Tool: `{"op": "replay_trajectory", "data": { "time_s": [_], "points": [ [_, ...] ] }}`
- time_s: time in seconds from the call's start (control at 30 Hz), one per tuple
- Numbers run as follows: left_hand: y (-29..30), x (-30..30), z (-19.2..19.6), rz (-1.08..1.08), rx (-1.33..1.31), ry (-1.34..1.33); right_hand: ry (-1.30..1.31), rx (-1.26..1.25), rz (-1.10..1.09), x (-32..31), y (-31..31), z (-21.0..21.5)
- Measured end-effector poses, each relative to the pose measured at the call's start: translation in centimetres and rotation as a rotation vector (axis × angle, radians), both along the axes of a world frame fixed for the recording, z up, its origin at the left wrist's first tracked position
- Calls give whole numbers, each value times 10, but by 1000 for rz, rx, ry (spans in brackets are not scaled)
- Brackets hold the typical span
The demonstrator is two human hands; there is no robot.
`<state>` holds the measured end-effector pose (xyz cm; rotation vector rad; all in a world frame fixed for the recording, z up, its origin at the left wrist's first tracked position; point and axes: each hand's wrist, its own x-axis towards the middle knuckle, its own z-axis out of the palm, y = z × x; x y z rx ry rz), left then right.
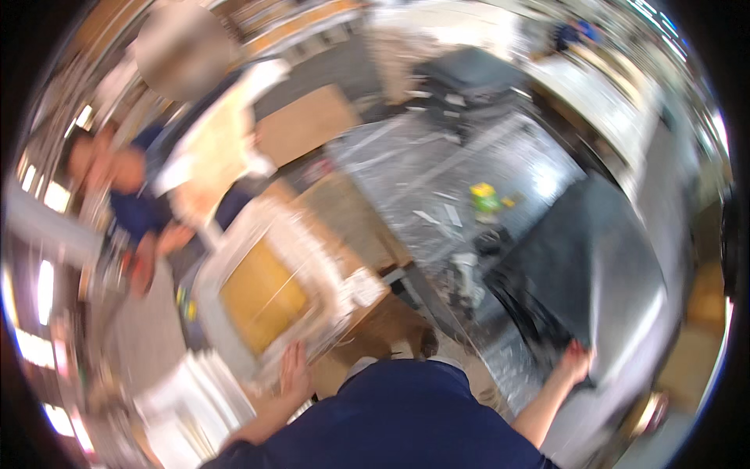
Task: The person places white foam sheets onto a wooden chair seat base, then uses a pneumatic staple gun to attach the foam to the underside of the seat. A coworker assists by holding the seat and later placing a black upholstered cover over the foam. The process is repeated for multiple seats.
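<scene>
My right hand (576,363) is closed on the near edge of a black, glossy sheet-like cover (601,266), which lies folded over the right side of the table. My left hand (295,374) has its fingers stretched out beside the near edge of a pale, padded frame-like piece (332,273) with a tan panel (266,293) in its middle. Blur hides whether the left fingers touch that piece. Under it lies brown cardboard (363,320).
A table wrapped in shiny film (406,172) holds a yellow-green object (484,197), small strips and a dark stack (473,74). At left, another person (141,195) stands close by. White sheets (199,399) are stacked by my left forearm. A pale-topped table (601,109) stands far right.
</scene>
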<state>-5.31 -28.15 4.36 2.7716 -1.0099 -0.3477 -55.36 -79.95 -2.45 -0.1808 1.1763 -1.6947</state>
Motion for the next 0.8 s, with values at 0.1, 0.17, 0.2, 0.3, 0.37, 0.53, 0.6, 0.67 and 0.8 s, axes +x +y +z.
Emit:
{"op": "replay_trajectory", "data": {
  "time_s": [0.1, 0.17, 0.2, 0.3, 0.37, 0.53, 0.6, 0.67, 0.8],
  "points": [
    [7, -13, -2, 91, -21, 12, 68, 15, -73, -7, -22, 13],
    [7, -23, -10, 175, -73, -12, 74, 144, -153, 0, -31, 26],
    [11, -27, -3, 208, -53, -59, 84, 272, -221, 25, -26, 23],
    [-3, -28, 5, 283, -104, -32, 239, 383, -308, 46, -11, 39],
    [-9, -30, -3, 269, -187, -52, 401, 323, -219, 55, -13, 48],
    [-40, -33, -13, 150, -348, 7, 735, 268, -9, 78, -13, 47],
    [-50, -35, -18, 121, -389, 25, 833, 272, 61, 86, -11, 44],
    [-50, -37, -22, 118, -347, 16, 927, 276, 128, 93, -9, 42],
    [-46, -33, -22, 84, -330, 9, 1083, 294, 224, 98, -2, 39]
  ]
}}
